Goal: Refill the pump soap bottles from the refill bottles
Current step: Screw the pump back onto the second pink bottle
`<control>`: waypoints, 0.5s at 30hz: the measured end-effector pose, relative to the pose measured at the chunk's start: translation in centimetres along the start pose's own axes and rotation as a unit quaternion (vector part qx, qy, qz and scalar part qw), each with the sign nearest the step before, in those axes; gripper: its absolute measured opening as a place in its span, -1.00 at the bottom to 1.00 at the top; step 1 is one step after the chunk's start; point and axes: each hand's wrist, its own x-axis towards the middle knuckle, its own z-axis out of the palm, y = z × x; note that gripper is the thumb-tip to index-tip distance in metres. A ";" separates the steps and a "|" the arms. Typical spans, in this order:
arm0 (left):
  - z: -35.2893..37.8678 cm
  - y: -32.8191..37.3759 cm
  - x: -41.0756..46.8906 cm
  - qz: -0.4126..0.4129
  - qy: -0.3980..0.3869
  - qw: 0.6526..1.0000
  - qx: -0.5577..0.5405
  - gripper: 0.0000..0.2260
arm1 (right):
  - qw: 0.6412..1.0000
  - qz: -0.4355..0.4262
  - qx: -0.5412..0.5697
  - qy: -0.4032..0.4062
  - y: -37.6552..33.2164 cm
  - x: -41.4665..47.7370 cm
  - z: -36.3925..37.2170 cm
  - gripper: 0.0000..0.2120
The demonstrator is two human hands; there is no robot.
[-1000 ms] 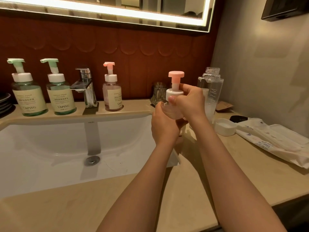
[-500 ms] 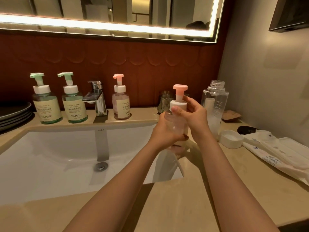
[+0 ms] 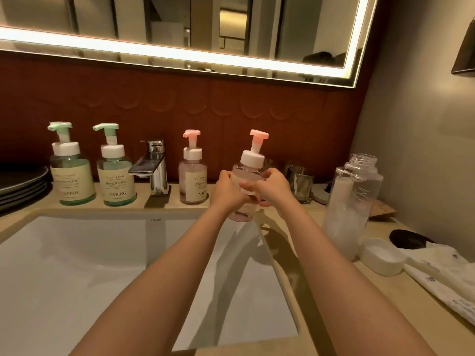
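Both my hands hold a clear pump soap bottle (image 3: 248,173) with a pink pump head and white collar, lifted slightly above the back right corner of the sink. My left hand (image 3: 226,192) grips its left side and my right hand (image 3: 272,187) wraps its right side. A second pink pump bottle (image 3: 192,179) stands on the ledge just to its left. Two green pump bottles (image 3: 69,173) (image 3: 115,173) stand at the far left. A tall clear refill bottle (image 3: 352,201) with no cap stands open on the counter to the right; its white cap (image 3: 381,256) lies in front of it.
A chrome faucet (image 3: 154,170) sits between the green and pink bottles over the white sink (image 3: 77,265). Glass tumblers (image 3: 300,182) stand behind my right hand. Dark plates (image 3: 20,186) are stacked far left. White packets (image 3: 447,276) and a black lid (image 3: 407,238) lie on the right counter.
My hands carried the pink pump bottle away from me toward the back ledge. My right hand slid from the pump collar down onto the bottle body.
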 end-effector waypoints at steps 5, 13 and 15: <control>-0.4 -1.5 4.3 0.024 0.035 0.997 0.064 -0.36 | 0.999 -0.031 0.028 0.014 0.1 3.8 2.0 -0.26; -0.7 -4.3 7.0 -0.033 -0.050 0.997 0.058 -0.39 | 0.998 -0.049 0.002 -0.035 2.1 7.1 3.8 -0.32; -0.3 -4.7 7.1 -0.024 -0.054 0.997 0.052 -0.39 | 0.999 -0.050 -0.007 -0.014 2.5 7.5 4.0 -0.37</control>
